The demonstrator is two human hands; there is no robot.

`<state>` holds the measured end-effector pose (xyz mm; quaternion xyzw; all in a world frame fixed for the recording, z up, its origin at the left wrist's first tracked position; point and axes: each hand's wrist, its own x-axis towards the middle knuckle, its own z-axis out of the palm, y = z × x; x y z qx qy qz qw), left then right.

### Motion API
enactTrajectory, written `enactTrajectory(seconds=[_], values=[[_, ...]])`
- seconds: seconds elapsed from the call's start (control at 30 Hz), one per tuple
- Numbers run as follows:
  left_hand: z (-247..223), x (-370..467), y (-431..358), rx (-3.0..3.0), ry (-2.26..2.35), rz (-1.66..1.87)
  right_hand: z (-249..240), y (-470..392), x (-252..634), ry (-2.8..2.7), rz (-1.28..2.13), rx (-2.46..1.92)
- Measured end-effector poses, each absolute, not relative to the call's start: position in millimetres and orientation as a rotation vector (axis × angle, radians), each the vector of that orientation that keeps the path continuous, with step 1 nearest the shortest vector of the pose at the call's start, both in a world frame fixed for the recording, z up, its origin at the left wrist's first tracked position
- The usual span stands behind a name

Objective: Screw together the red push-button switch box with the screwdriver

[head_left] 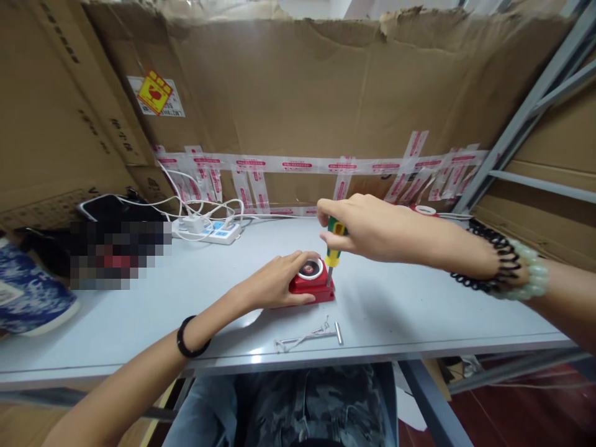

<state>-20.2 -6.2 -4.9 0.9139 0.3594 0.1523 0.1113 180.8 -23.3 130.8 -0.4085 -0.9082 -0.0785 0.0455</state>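
- Step in hand, as I judge it: working the screwdriver at the right end of the red box; its tip meets the box there, but whether it sits in a screw is too small to tell.
- The box lies on the table, near the middle, its white ring facing up.
- Left hand: clamped on the box's left part, thumb on the near side, fingers over the far side by the ring.
- Right hand: fingers closed round the screwdriver's handle, above the box.
- The next move calls for 2 things: steady downward pressure with the shaft in line, and a firm left grip against twisting. A tilted shaft could slip off.
- Nearer the table's edge lie 1 T-shaped tool and some white string.
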Motion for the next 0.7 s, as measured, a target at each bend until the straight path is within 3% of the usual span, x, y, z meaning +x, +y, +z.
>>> enactTrajectory(seconds=[0.13, 0.3, 0.5, 0.7], values=[[-4, -20, -6, 2.696, 1.035, 0.442, 136, -27, 185, -2.873, -0.042, -1.239], [-2, -20, -7, 2.716, 1.064, 0.401, 126, -20, 188, -2.697, -0.351, -1.252], [-1, -20, -7, 2.722, 1.029, 0.395, 131, -21, 183, -2.828, 0.003, -1.202], [-1, -20, -7, 2.723, 1.062, 0.402, 120, -15, 186, -2.648, -0.353, -1.244]])
